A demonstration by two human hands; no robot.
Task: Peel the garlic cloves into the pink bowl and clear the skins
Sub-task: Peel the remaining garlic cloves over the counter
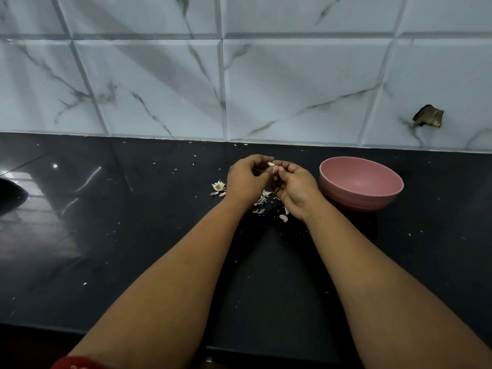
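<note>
Two hands meet at the centre of the frame over the black worktop [133,235], both pinching one garlic clove [271,164]: the left hand [246,179] and right hand [292,187] each have fingertips curled onto it. Small, light and firm, it will likely turn slick once bare, so a grip at its two ends seems best. Papery skins [262,202] lie beneath, fragile and easily scattered. At right stands the pink bowl [361,183], apparently holding nothing yet.
</note>
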